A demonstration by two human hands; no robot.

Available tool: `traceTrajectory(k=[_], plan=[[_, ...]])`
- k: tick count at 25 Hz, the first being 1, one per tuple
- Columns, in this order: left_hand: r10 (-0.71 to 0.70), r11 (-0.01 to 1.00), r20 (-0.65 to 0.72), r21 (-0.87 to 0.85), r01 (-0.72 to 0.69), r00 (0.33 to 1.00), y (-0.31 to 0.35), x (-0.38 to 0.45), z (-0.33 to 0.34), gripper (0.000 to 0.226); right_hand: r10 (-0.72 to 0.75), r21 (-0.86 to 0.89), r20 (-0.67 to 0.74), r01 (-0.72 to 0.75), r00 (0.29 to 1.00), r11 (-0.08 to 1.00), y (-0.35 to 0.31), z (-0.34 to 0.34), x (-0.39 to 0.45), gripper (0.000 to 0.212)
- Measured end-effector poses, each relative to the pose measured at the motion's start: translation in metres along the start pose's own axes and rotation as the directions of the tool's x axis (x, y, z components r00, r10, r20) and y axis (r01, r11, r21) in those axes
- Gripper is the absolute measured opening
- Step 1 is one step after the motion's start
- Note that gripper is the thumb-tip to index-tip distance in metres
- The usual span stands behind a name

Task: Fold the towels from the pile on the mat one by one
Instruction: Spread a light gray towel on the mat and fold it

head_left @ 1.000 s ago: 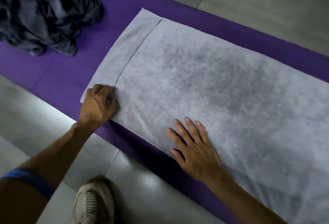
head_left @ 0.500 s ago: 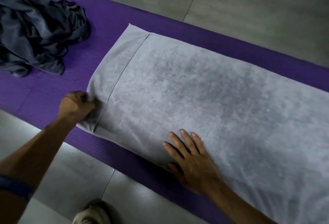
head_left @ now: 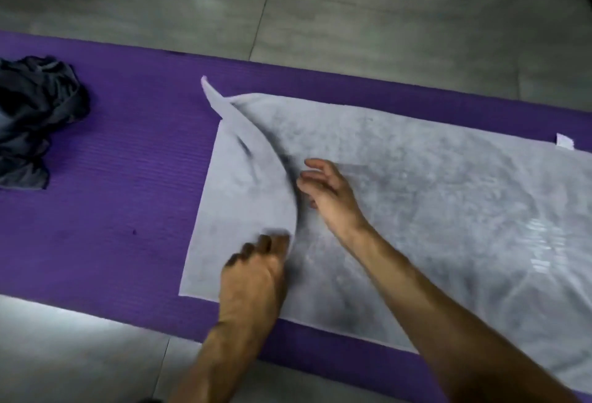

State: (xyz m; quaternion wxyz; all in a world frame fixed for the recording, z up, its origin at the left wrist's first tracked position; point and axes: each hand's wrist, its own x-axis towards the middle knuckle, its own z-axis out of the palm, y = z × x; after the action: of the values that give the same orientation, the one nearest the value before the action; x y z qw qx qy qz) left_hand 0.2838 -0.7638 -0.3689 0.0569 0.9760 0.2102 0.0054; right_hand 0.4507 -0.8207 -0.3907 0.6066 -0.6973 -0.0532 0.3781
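A light grey towel [head_left: 416,210] lies spread along the purple mat [head_left: 128,178], reaching from about the mat's middle to its right end, near edge close to the mat's near edge. The left hand [head_left: 256,274] pinches the towel's left end, fingers closed on the cloth, so that end curls up in an arc over the rest. The right hand [head_left: 330,191] sits just beside that raised fold, fingers loosely spread and holding nothing. A dark crumpled pile of towels [head_left: 35,117] sits at the mat's left end, well apart. Grey tiled floor [head_left: 352,11] all around.
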Motion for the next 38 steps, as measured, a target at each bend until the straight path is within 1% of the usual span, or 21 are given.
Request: traceTrajectory(k=[2, 5, 6, 8, 9, 10, 12, 13, 14, 15, 16, 17, 18, 19, 20, 22, 25, 27, 31, 34, 38], plan=[[0.039, 0.999, 0.028, -0.025, -0.038, 0.999, 0.037, -0.016, 0.015, 0.058, 0.080, 0.033, 0.039, -0.082, 0.996, 0.996, -0.026, -0.018, 0.031, 0.052], [0.022, 0.999, 0.080, -0.049, -0.018, 0.997, 0.057, -0.038, 0.026, 0.068, 0.112, -0.118, 0.101, -0.100, 0.989, 0.988, -0.038, -0.029, 0.061, 0.044], [0.006, 0.998, 0.112, -0.066, 0.002, 0.994, 0.057, -0.043, 0.027, 0.071, 0.061, -0.187, 0.135, -0.035, 0.989, 0.982, -0.040, -0.027, 0.065, 0.039], [-0.028, 0.993, 0.170, -0.106, 0.046, 0.985, 0.053, -0.053, 0.031, 0.071, -0.182, -0.338, 0.207, 0.245, 0.961, 0.909, -0.038, -0.017, 0.070, 0.038], [-0.036, 0.990, 0.183, -0.128, 0.061, 0.982, 0.050, -0.056, 0.031, 0.068, -0.290, -0.471, 0.273, 0.391, 0.917, 0.791, -0.035, -0.013, 0.072, 0.044], [-0.039, 0.986, 0.193, -0.152, 0.069, 0.980, 0.048, -0.059, 0.031, 0.064, -0.332, -0.626, 0.387, 0.509, 0.860, 0.591, -0.030, -0.009, 0.072, 0.053], [-0.038, 0.981, 0.199, -0.181, 0.075, 0.979, 0.044, -0.063, 0.032, 0.060, -0.214, -0.811, 0.531, 0.565, 0.820, 0.152, -0.020, -0.005, 0.069, 0.064], [-0.039, 0.978, 0.200, -0.191, 0.078, 0.979, 0.043, -0.063, 0.031, 0.059, -0.203, -0.844, 0.513, 0.533, 0.834, 0.054, -0.014, -0.004, 0.071, 0.059], [-0.044, 0.976, 0.190, -0.203, 0.083, 0.981, 0.043, -0.063, 0.030, 0.058, -0.270, -0.864, 0.466, 0.499, 0.843, 0.068, -0.015, -0.004, 0.068, 0.047], [-0.050, 0.973, 0.168, -0.214, 0.086, 0.985, 0.043, -0.063, 0.028, 0.057, -0.361, -0.864, 0.355, 0.450, 0.862, 0.227, -0.014, -0.002, 0.072, 0.033], [-0.054, 0.973, 0.140, -0.217, 0.084, 0.989, 0.043, -0.063, 0.026, 0.055, -0.428, -0.792, 0.157, 0.372, 0.890, 0.484, -0.012, -0.002, 0.078, 0.023], [-0.047, 0.975, 0.108, -0.211, 0.069, 0.993, 0.044, -0.063, 0.024, 0.053, -0.382, -0.584, -0.102, 0.256, 0.918, 0.770, -0.017, -0.004, 0.082, 0.018], [-0.027, 0.979, 0.070, -0.202, 0.041, 0.997, 0.044, -0.064, 0.024, 0.048, -0.277, -0.310, -0.311, 0.179, 0.909, 0.934, -0.022, -0.011, 0.090, 0.015], [-0.002, 0.981, 0.028, -0.196, 0.007, 1.000, 0.044, -0.065, 0.023, 0.040, -0.165, -0.085, -0.445, 0.142, 0.880, 0.986, -0.026, -0.022, 0.096, 0.013], [0.020, 0.979, -0.010, -0.202, -0.022, 1.000, 0.045, -0.066, 0.023, 0.032, -0.049, 0.097, -0.511, 0.114, 0.858, 0.989, -0.028, -0.036, 0.101, 0.014], [0.045, 0.967, -0.026, -0.251, -0.050, 0.999, 0.052, -0.069, 0.024, 0.029, 0.059, 0.226, -0.472, 0.056, 0.880, 0.972, -0.035, -0.063, 0.098, 0.031], [0.089, 0.952, 0.012, -0.294, -0.082, 0.996, 0.069, -0.070, 0.028, 0.034, 0.038, 0.101, -0.188, -0.019, 0.981, 0.995, -0.044, -0.087, 0.092, 0.046], [0.131, 0.945, 0.015, -0.306, -0.120, 0.991, 0.080, -0.069, 0.027, 0.033, 0.055, 0.063, -0.117, -0.048, 0.992, 0.997, -0.048, -0.091, 0.092, 0.045], [0.201, 0.902, -0.024, -0.386, -0.194, 0.979, 0.105, -0.065, 0.024, 0.038, 0.011, 0.150, -0.213, 0.021, 0.977, 0.988, -0.054, -0.111, 0.093, 0.044], [0.277, 0.841, -0.046, -0.472, -0.265, 0.960, 0.137, -0.060, 0.026, 0.037, 0.042, 0.154, -0.276, 0.001, 0.960, 0.988, -0.055, -0.153, 0.090, 0.041], [0.382, 0.812, 0.001, -0.478, -0.335, 0.924, 0.174, -0.054, 0.035, 0.032, 0.088, 0.173, -0.253, -0.044, 0.964, 0.984, -0.049, -0.198, 0.085, 0.037]])
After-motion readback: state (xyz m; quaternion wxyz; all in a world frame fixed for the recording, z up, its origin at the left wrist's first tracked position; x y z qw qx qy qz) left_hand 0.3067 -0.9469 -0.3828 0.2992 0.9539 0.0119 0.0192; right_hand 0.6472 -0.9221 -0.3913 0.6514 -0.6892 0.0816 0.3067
